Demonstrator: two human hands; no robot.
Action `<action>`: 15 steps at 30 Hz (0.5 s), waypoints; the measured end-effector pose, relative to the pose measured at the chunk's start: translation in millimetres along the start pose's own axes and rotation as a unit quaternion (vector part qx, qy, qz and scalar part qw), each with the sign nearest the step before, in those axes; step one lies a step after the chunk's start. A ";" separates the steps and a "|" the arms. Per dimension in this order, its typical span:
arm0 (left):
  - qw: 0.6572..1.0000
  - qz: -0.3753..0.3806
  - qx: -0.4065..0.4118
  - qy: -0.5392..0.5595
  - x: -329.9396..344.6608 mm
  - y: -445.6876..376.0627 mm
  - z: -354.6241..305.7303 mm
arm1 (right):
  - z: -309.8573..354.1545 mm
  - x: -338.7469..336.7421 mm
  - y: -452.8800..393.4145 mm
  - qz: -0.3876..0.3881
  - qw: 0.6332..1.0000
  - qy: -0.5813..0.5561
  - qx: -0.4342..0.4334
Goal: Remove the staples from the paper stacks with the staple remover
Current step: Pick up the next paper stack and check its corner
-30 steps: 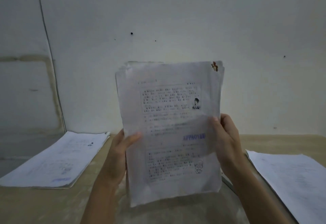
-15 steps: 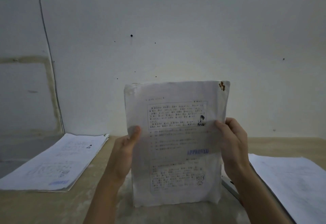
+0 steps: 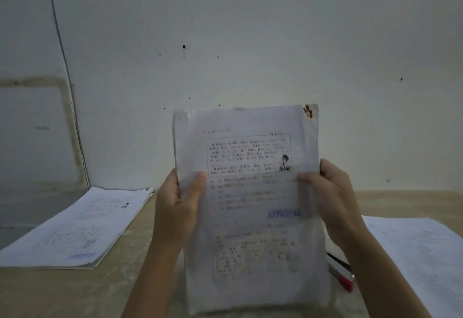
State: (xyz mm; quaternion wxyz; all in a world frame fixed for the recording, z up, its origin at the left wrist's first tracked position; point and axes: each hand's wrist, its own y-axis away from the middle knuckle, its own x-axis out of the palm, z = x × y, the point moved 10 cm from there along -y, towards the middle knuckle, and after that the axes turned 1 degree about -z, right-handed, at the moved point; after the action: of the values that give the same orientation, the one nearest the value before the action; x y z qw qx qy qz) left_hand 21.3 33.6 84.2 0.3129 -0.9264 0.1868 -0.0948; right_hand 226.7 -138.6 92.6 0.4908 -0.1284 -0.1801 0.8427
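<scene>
I hold a thick stack of printed paper (image 3: 250,200) upright in front of me, its bottom edge at or just above the table. My left hand (image 3: 178,207) grips its left edge with the thumb across the front page. My right hand (image 3: 330,197) grips the right edge the same way. A rusty brown mark (image 3: 308,111), where a staple seems to sit, shows in the top right corner. The page carries a blue "APPROVED" stamp. A metal tool with a red tip (image 3: 342,274), probably the staple remover, lies on the table behind my right forearm, partly hidden.
A second paper stack (image 3: 80,227) lies flat at the left on the beige table (image 3: 62,292). More sheets (image 3: 421,255) lie flat at the right. A pale wall stands close behind the table.
Both hands have lowered the stack from well above the table until its bottom edge is near the tabletop. The grip on both sides is unchanged.
</scene>
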 end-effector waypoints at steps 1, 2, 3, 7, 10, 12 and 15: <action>1.000 0.007 -0.007 -0.001 -0.5 -0.9 2.0 | 1.7 -2.7 -0.8 0.000 1.000 0.012 -0.006; 1.000 0.017 -0.018 0.001 0.3 -1.6 4.1 | 3.2 -5.0 -1.1 0.000 1.000 0.023 -0.009; 0.999 0.030 -0.032 0.003 2.0 -1.5 7.3 | 3.4 -6.7 -0.1 0.003 0.999 0.033 -0.008; 0.995 0.034 -0.091 0.035 5.4 -0.3 20.4 | -9.5 -2.5 2.0 0.035 0.992 0.115 0.025; 0.994 0.023 -0.108 0.012 3.5 2.0 27.1 | -26.4 6.5 1.2 0.087 0.980 0.165 0.068; 0.993 0.031 -0.110 -0.023 4.3 3.2 32.0 | -34.8 6.0 0.0 0.085 0.974 0.188 0.093; 0.991 0.050 -0.117 -0.038 10.1 5.1 38.1 | -27.8 -1.5 -0.9 0.021 0.960 0.274 0.060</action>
State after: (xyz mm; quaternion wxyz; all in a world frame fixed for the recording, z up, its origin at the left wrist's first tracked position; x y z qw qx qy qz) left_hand 40.2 46.5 51.6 0.2134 -0.9490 0.2311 -0.0215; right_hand 239.1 -134.6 68.0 0.5103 -0.3288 0.0146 0.7945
